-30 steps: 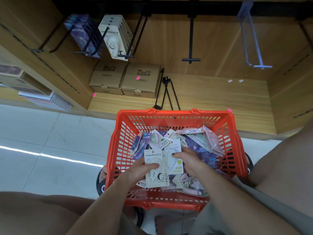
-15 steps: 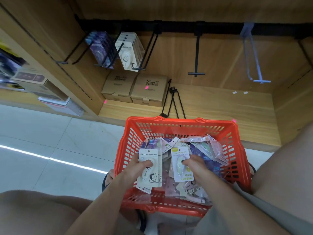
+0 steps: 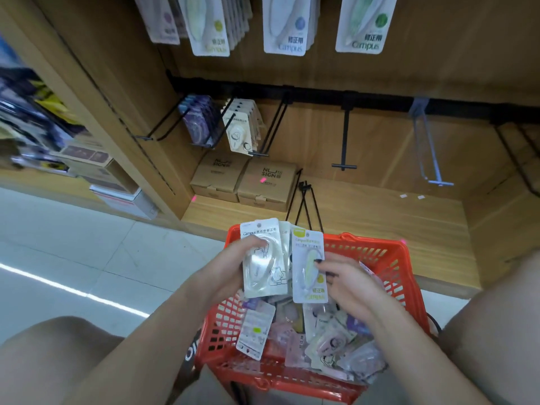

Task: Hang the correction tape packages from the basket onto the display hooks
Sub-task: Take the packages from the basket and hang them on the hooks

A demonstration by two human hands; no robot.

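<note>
My left hand (image 3: 230,267) grips a small stack of white correction tape packages (image 3: 264,258) above the red basket (image 3: 377,258). Beside it, my right hand (image 3: 347,282) pinches a single package with a yellow-green tape (image 3: 309,270), held upright. More packages (image 3: 330,340) lie loose in the basket below. On the wooden display, black hooks (image 3: 344,141) jut from a dark rail; two at the left carry purple packages (image 3: 198,118) and white packages (image 3: 239,127). A silver hook (image 3: 426,150) hangs bare further right.
Two brown cardboard boxes (image 3: 263,182) sit on the lower wooden shelf (image 3: 380,217), with spare black hooks (image 3: 306,200) lying beside them. Long Campus packages (image 3: 286,24) hang on the row above. My knees flank the basket on the pale tiled floor (image 3: 87,258).
Both hands have lifted their packages up out of the basket. The view has tilted upward, and the upper row of hanging packages has come into sight.
</note>
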